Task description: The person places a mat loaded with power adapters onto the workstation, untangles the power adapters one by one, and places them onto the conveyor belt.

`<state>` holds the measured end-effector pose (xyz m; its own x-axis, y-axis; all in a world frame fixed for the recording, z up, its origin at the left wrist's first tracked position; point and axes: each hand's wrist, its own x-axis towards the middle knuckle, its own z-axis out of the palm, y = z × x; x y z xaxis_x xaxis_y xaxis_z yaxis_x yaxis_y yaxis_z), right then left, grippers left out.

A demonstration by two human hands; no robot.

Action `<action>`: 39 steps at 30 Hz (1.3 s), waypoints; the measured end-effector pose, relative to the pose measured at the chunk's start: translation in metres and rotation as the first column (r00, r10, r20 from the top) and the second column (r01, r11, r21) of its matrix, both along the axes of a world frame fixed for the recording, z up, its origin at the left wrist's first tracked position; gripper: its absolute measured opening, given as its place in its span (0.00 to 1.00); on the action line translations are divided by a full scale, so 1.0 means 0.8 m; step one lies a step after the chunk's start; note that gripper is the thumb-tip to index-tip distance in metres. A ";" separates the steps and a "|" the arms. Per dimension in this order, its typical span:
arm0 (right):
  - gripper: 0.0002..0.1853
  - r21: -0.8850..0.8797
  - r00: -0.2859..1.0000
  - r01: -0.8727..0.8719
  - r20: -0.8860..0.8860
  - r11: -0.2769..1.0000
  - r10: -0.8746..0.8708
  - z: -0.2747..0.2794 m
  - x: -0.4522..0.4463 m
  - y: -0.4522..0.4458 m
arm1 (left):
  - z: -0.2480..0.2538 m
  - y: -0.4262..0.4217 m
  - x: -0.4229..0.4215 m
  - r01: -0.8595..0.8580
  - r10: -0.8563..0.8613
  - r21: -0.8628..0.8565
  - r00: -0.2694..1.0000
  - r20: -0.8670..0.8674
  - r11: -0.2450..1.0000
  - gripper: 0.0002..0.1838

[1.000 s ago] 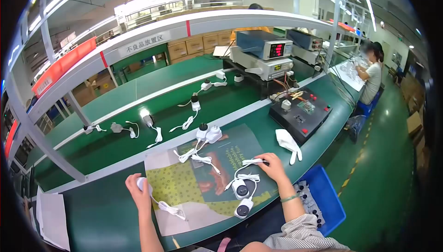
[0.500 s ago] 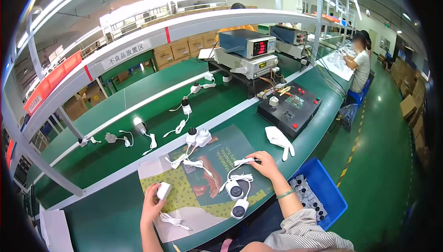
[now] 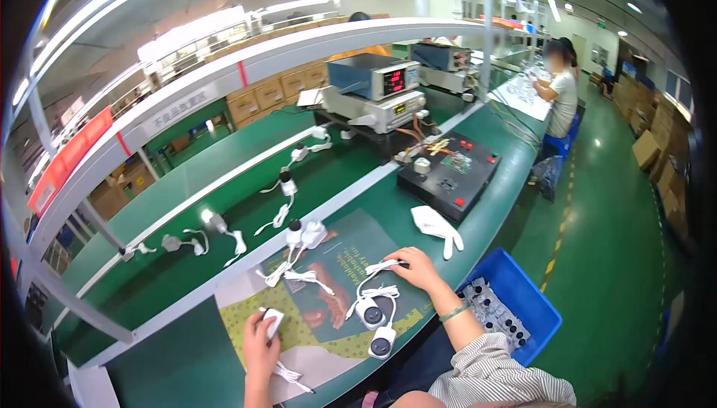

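Note:
My left hand (image 3: 260, 342) is closed around a white power adapter (image 3: 275, 323) above the printed mat (image 3: 336, 341). Its coiled white cable (image 3: 293, 378) trails onto the mat beside my wrist. On the right, my right hand (image 3: 416, 268) pinches a bundled white cable (image 3: 382, 267). Just below that hand lie two white adapters with round black faces, the upper adapter (image 3: 371, 313) and the lower adapter (image 3: 382, 343), near the table edge. Farther back on the mat, a pair of white adapters (image 3: 305, 235) sits with cables bundled in front.
A black test box (image 3: 452, 176) and a white glove (image 3: 435, 227) lie to the right. Stacked meters (image 3: 377, 83) stand behind. A blue bin (image 3: 541, 311) of bagged parts sits beside me. More adapters line the back strip. A seated co-worker (image 3: 560, 98) is farther along.
My left hand has moved right and toward me with the adapter, its fingers now over the top of it. My right hand keeps its pinch on the cable. The whole view has shifted slightly.

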<state>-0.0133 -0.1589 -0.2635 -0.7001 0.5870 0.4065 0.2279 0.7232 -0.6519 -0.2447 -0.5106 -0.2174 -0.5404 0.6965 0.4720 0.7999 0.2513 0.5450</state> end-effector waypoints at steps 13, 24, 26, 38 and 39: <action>0.12 0.018 1.000 -0.027 -0.003 0.999 0.027 0.001 0.002 -0.001 | -0.005 0.001 -0.001 -0.074 0.038 -0.092 0.936 -0.349 0.993 0.20; 0.12 0.024 1.000 -0.013 -0.013 1.000 0.013 -0.001 0.001 0.000 | -0.016 -0.007 -0.014 -0.166 0.163 -0.080 0.986 -0.035 0.983 0.23; 0.12 0.021 1.000 -0.011 -0.016 1.000 0.012 -0.001 0.001 -0.001 | -0.016 -0.006 -0.014 -0.170 0.161 -0.111 0.984 -0.080 0.979 0.25; 0.34 -0.539 0.872 -0.190 -0.477 0.821 -0.111 0.001 -0.001 0.047 | -0.030 -0.003 -0.025 -0.129 0.135 -0.053 0.981 0.141 0.990 0.32; 0.40 -0.528 0.795 -0.177 -0.574 0.831 -0.195 0.032 0.009 0.083 | -0.030 -0.002 -0.025 -0.122 0.128 -0.043 0.975 0.182 0.992 0.32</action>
<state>-0.0061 -0.0922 -0.2383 -0.4245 0.8364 0.3467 -0.3246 0.2169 -0.9207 -0.2649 -0.5119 -0.2410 -0.6997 0.6309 0.3353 0.6480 0.3626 0.6698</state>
